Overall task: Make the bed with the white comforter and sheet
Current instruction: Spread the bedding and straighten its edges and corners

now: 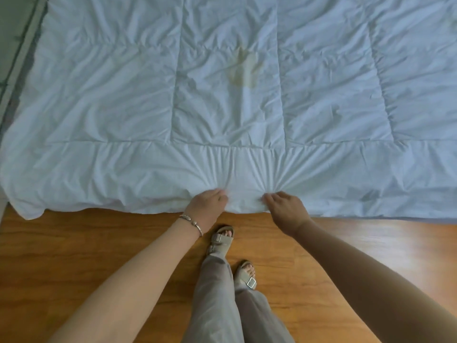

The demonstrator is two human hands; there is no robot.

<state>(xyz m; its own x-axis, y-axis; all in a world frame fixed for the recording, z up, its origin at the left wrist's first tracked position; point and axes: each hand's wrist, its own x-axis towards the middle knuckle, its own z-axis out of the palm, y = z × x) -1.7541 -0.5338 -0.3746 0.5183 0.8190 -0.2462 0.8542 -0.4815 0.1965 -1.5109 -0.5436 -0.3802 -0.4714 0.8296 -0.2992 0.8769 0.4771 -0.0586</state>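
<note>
Nearest the camera, on the wooden floor [74, 243], stand two feet in two tan buckled sandals, the left sandal [220, 237] a step ahead of the right sandal [247, 274], below grey trouser legs [217, 298]; no brand or writing can be read on them or anywhere else in view. Two bare forearms reach forward from the lower corners, and one thin metal bracelet [191, 222] circles the left wrist. Just beyond, both hands meet the near edge of the one white comforter [111, 100], close to the middle of that edge and a little apart from each other. The left hand [206, 205] has its fingers curled shut around a bunch of the edge fabric, and the right hand [284, 206] likewise pinches the edge with bent fingers (creases fan outward from each grip, so the cloth is drawn taut there). Past the hands the comforter lies spread flat, its near edge running left to right across the view and hanging over the floor, its quilted stitch lines forming large squares. One yellowish stain [243, 68] sits farther in, near the middle. Whether a sheet lies underneath cannot be told. Along the far left edge runs a grey strip [17, 58].
</note>
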